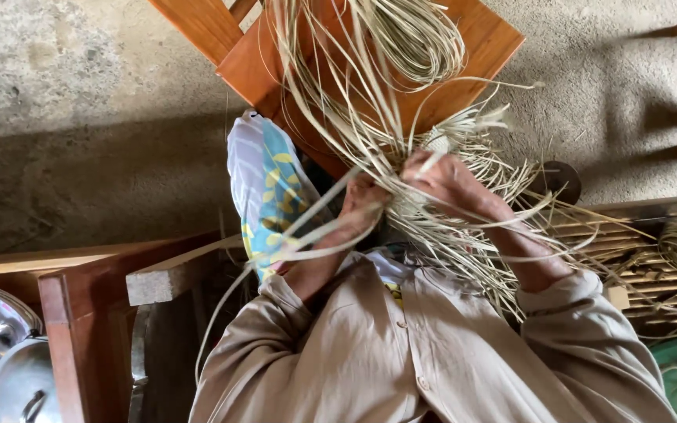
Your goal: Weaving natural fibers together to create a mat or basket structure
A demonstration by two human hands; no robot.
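Both hands work close together in a tangle of pale straw strips (pixel 370 117) in front of my chest. My left hand (pixel 358 205) pinches several strips, fingers closed around them. My right hand (pixel 452 182) grips the woven part of the straw piece (pixel 464 129), where many loose ends fan out. Long strips run up over a wooden chair seat (pixel 472 55) and end in a coiled bundle (pixel 417 35). More strands hang down over my beige shirt.
A patterned cloth in white, blue and yellow (pixel 264 176) lies over my lap at the left. Wooden furniture (pixel 80 305) and metal pots (pixel 1 352) stand at lower left. A slatted wooden frame with more straw (pixel 660 258) is at right. The floor is bare concrete (pixel 80 117).
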